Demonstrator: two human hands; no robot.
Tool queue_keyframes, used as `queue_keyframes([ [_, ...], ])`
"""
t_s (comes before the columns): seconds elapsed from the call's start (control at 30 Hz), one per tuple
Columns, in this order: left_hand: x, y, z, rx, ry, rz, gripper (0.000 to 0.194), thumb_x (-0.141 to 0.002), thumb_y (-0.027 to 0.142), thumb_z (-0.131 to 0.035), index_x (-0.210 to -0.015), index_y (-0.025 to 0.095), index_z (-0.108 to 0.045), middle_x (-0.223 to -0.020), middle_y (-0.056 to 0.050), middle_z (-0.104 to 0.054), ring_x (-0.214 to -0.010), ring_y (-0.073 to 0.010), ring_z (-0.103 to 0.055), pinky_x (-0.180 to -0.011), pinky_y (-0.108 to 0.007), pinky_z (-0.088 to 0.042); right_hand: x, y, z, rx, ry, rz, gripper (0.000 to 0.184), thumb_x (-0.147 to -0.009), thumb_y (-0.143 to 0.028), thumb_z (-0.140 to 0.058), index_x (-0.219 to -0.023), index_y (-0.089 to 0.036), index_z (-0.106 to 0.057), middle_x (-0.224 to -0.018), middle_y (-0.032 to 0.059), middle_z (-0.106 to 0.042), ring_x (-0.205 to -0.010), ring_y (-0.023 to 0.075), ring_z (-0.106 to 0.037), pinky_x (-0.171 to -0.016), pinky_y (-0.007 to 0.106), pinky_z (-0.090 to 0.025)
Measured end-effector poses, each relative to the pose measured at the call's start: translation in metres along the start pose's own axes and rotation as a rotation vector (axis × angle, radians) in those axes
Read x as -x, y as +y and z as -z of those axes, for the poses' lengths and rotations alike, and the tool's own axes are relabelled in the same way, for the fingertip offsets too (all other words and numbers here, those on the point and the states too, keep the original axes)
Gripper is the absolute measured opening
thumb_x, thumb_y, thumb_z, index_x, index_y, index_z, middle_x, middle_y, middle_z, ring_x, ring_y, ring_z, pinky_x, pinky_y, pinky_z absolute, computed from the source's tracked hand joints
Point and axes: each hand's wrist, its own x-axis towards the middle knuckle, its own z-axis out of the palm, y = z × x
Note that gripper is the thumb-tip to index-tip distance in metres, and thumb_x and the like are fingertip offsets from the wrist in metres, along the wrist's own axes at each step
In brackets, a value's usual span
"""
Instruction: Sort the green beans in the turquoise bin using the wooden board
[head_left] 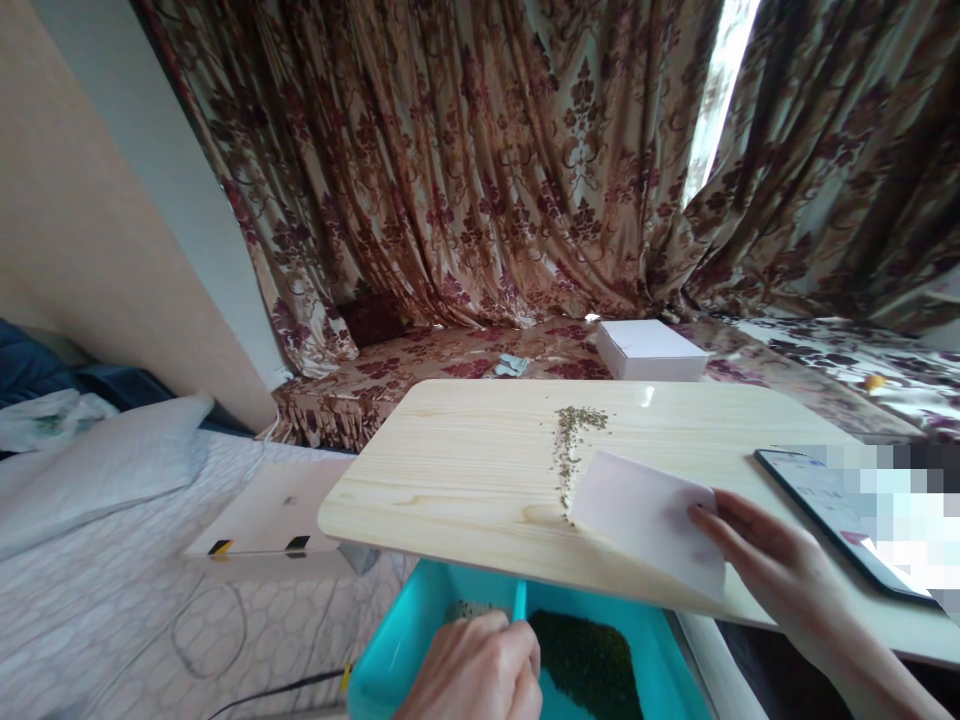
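surroundings: a patterned brown and burgundy curtain hangs behind the work area. a closed white cardboard box sits beyond the far edge of the pale wood-grain tabletop. a dark-edged flat screen device lies on the tabletop, near the right forearm. below the near edge stands a turquoise plastic bin with a divider; the tabletop overhangs its far part and blocks the view. a dark green granular heap lies in one compartment, pale granules in the other, partly hidden by the left hand.

subject item: a stiff white rectangular sheet, plain and smooth, lies at a slant low over the tabletop, its left edge beside a line of small green-brown bits. the bits form a bent, scattered strip.

grip: the right hand has thumb and fingers clamped on the sheet's right edge. the left hand is curled above the bin; its fingertips are hidden, so closure cannot be told.

markings: the flat white carton at left bears black and yellow corner marks; screen text is illegible, partly pixelated.
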Motion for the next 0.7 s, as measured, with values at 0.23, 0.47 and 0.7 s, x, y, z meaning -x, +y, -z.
queue_keyframes([
  [0.23, 0.005, 0.005, 0.007, 0.018, 0.012, 0.01, 0.027, -0.095, 0.016, -0.043, -0.098, 0.022, -0.069, -0.101, -0.005, -0.071, -0.1, -0.0235, -0.066, -0.091, -0.03, -0.046, 0.006, -0.006, 0.0, -0.033, -0.031, -0.021, 0.019, -0.054, -0.045, -0.078, -0.063, -0.029, -0.077, -0.07, 0.0045, -0.081, -0.063, 0.026, -0.075, -0.054, 0.028, -0.061],
  [0.47, 0.001, 0.003, 0.005, 0.004, 0.023, 0.004, 0.028, -0.094, 0.018, -0.043, -0.097, 0.023, -0.07, -0.1, -0.006, -0.071, -0.098, -0.0239, -0.067, -0.09, -0.03, -0.046, 0.004, -0.004, -0.011, -0.089, 0.019, -0.037, 0.023, -0.053, -0.046, -0.079, -0.067, -0.027, -0.077, -0.071, 0.004, -0.081, -0.069, 0.0269, -0.077, -0.061, 0.031, -0.063],
  [0.7, 0.001, -0.003, 0.007, -0.001, -0.007, 0.015, 0.026, -0.092, 0.016, -0.045, -0.098, 0.023, -0.07, -0.101, -0.005, -0.071, -0.099, -0.0234, -0.067, -0.091, -0.029, -0.046, 0.02, 0.008, -0.021, -0.084, -0.175, -0.039, 0.038, -0.06, -0.058, -0.081, -0.072, -0.022, -0.079, -0.069, 0.006, -0.079, -0.064, 0.0253, -0.074, -0.053, 0.027, -0.061],
])
